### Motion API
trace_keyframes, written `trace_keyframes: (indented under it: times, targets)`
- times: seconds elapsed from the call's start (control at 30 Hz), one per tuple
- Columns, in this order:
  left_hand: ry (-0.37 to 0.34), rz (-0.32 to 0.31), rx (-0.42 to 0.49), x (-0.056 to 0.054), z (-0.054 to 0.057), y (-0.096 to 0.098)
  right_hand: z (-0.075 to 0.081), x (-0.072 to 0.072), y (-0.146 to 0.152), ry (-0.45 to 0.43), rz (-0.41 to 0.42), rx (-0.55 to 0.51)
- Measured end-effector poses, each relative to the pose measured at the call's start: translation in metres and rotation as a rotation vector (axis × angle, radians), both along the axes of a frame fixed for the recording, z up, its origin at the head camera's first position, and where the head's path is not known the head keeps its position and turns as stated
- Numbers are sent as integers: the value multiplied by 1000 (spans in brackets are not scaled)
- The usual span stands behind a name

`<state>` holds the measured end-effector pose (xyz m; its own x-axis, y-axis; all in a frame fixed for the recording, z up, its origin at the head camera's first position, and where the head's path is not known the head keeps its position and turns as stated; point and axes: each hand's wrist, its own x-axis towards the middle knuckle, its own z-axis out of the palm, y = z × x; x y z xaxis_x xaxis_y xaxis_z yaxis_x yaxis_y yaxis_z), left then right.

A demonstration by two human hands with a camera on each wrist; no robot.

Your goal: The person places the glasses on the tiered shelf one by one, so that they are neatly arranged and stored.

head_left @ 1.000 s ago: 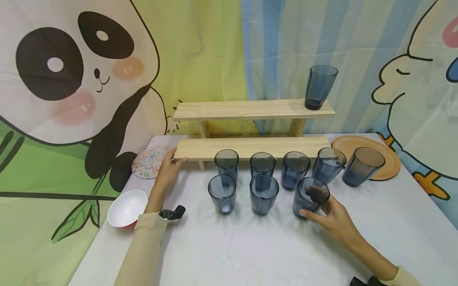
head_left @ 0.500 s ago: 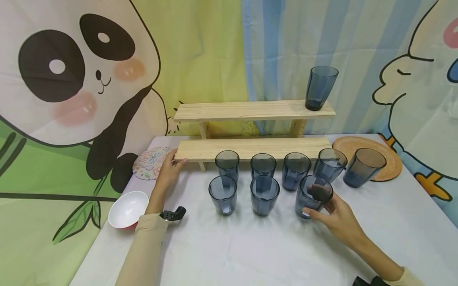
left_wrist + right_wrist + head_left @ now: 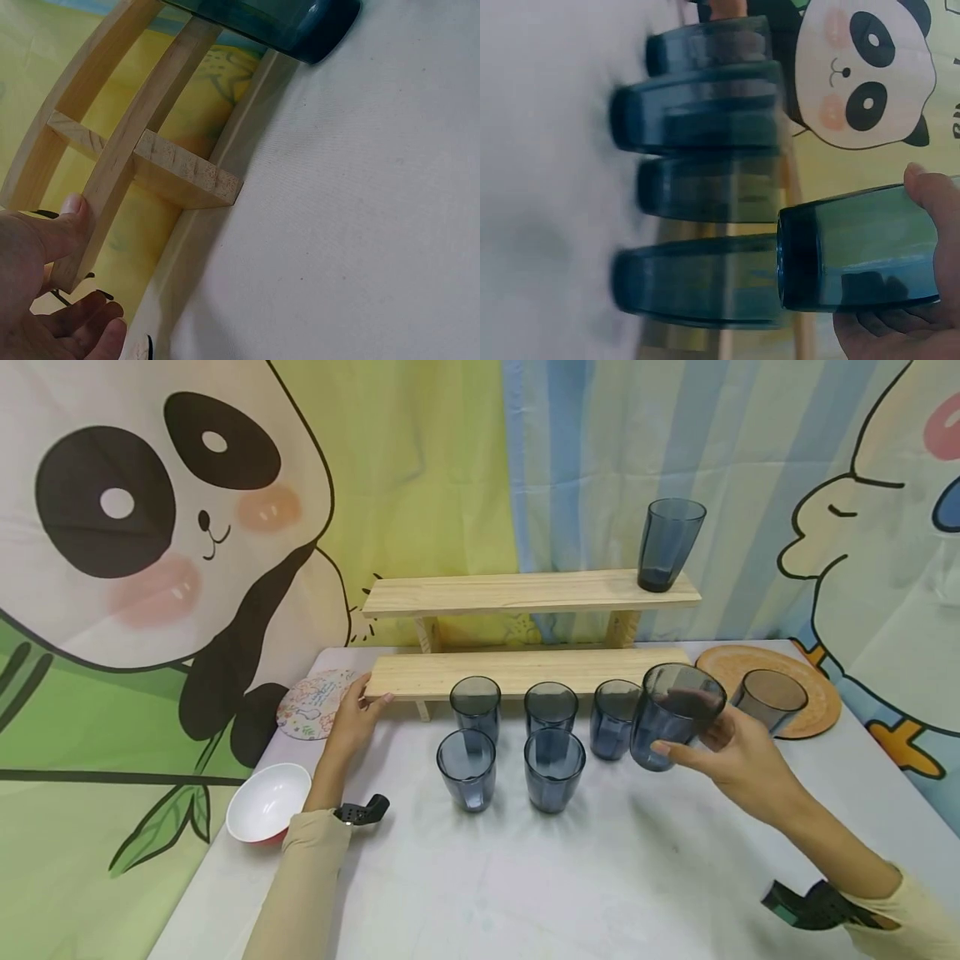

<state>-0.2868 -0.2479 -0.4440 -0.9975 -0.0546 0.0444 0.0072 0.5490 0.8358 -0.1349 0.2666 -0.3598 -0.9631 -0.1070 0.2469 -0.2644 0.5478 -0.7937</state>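
One Tumbler Off the Desk, in the Right Hand

One blue tumbler (image 3: 672,714) hangs above the desk (image 3: 525,877), gripped by the right hand (image 3: 738,760): the thumb lies across its near side and the fingers wrap round the far side, seen dark through the glass. The right forearm stretches in from the lower right corner, its beige sleeve (image 3: 911,906) just in view. The right wrist view shows the same tumbler (image 3: 859,247) with the thumb on its wall and the fingers curled beneath it.

The left hand (image 3: 352,718) rests at the left end of the lower shelf board (image 3: 525,668), thumb on the board's edge and fingers loosely straight beside it, holding nothing. In the left wrist view the thumb (image 3: 64,225) presses against the shelf's wood.

Half a second ago the tumbler stood on the desk in the front row, at the right of two others (image 3: 510,768). Now it is raised, shifted back and to the right, in front of the back row, hiding the glass that stood there. The left hand has not moved.
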Motion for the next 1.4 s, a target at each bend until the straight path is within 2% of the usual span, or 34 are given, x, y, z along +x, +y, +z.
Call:
trace_keyframes:
  times: [0.13,0.3,0.43,0.53,0.77,0.93,1.13,1.4]
  targets:
    - [3,0,1,0,2,-1,29,-19,0,3,0,17]
    - [4,4,10,1,3,-2,60,-57,-8,4,-16,-6]
    - [-5,9,18,1,0,-3,76,-90,-13,14,-19,-70]
    - [-9,8,22,0,-1,-4,83,-115,-16,29,-36,-75]
    - [-10,5,20,1,-2,-5,91,-167,-26,40,-105,-84]
    - [-15,2,16,2,-1,-5,90,-195,-32,29,-153,-90]
    - [-26,-1,17,2,0,-3,86,-216,-41,25,-195,-87]
    - [-19,0,28,2,1,-1,86,-232,-52,-34,-250,-48]
